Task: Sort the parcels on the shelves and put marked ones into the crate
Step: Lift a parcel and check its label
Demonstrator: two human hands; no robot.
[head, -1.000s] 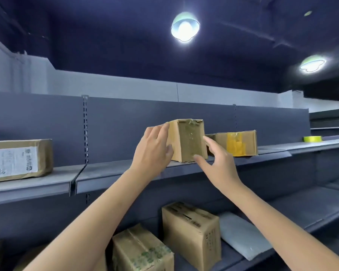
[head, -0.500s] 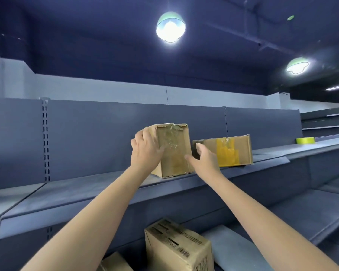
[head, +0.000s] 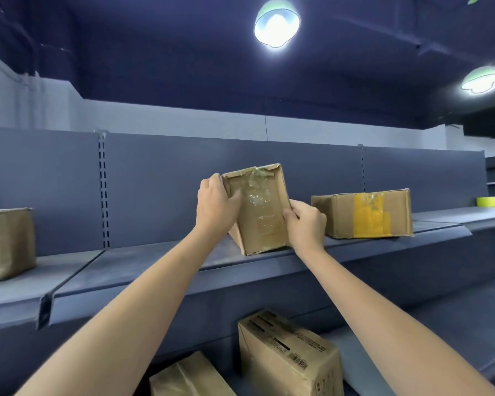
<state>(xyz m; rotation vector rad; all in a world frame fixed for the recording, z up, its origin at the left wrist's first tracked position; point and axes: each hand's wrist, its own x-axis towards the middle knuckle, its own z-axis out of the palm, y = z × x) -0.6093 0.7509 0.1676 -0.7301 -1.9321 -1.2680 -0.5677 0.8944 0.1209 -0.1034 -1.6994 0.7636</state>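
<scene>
Both hands clasp the tilted parcel (head: 257, 207) on the upper shelf (head: 155, 270): left hand (head: 216, 204) at its top-left corner, right hand (head: 306, 224) on its right edge. Best to turn it slowly, checking each face for a mark, clear of the yellow-taped box (head: 363, 214) just right.

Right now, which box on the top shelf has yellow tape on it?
The flat box lying right of the hands. Its front has a yellow tape patch; the held box has only clear tape, and the far-left box a white label.

Five boxes: held (head: 257, 212), yellow-taped (head: 363, 214), left (head: 7, 244), two below (head: 289, 358) (head: 189, 378). One tape roll (head: 493, 200). Two lamps (head: 276, 22) (head: 482, 80).
</scene>
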